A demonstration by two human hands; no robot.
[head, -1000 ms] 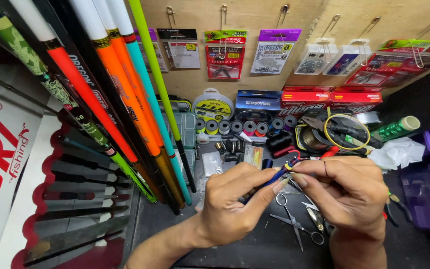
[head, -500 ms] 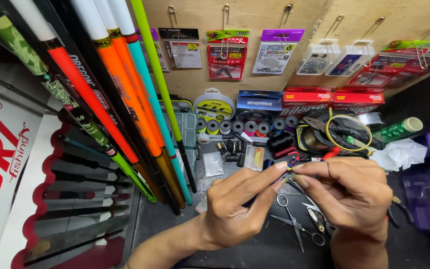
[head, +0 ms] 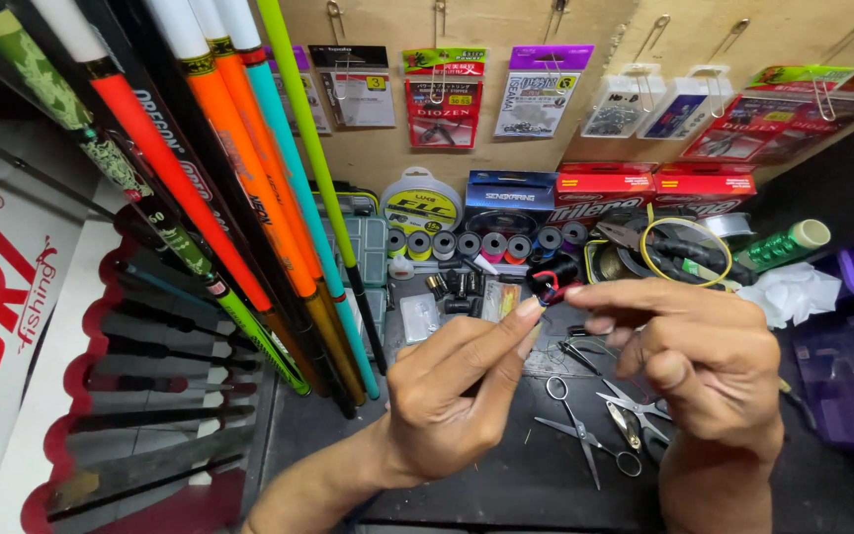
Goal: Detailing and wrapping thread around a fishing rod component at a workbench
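Both hands meet in the centre of the frame, above a dark table. The left hand comes up from the lower middle with its thumb and forefinger stretched toward the upper right, tips pressed nearly together; whatever they pinch is too thin to make out, perhaps a line, so I cannot tell if they hold anything. The right hand enters from the lower right, its forefinger reaching left, its other fingers curled in.

Just past both sets of fingertips, at upper centre, sits a small black and red rounded tackle piece. It lies up and to the right of the left fingertips and right at the tip of the right forefinger, so the right hand is the nearer one; whether that finger touches it or only overlaps it is unclear. Its shape is too compact to give a long axis.

Below the hands lie 2 small steel scissors on the table. Behind, a row of small coloured thread spools lines the back. Long orange, teal and green fishing rods slant across the left half. Packets of hooks hang from a wooden board at the top.
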